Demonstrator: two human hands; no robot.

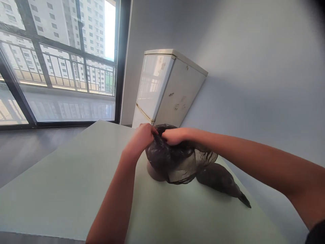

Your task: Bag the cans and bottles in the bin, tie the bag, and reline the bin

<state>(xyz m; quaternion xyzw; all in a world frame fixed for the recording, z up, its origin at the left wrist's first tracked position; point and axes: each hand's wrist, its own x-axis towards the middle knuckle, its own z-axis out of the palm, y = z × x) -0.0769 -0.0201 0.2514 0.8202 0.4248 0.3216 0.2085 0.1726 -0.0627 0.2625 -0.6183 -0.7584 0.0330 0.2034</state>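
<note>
A thin black plastic bag (175, 162) lies bunched over a small round container whose pinkish base (153, 173) shows at the bag's lower left. My left hand (141, 137) is closed in a pinch on the bag's top edge. My right hand (175, 135) is closed on the same edge right beside it, thumbs nearly touching. A second dark bag (220, 181), twisted to a point, lies on the table just right of the first.
Everything rests on a pale green table (63, 189) whose right edge runs close to a grey wall. A worn white fridge (165, 91) stands behind the table. At the left, a large window with a railing (58, 64) looks onto apartment blocks.
</note>
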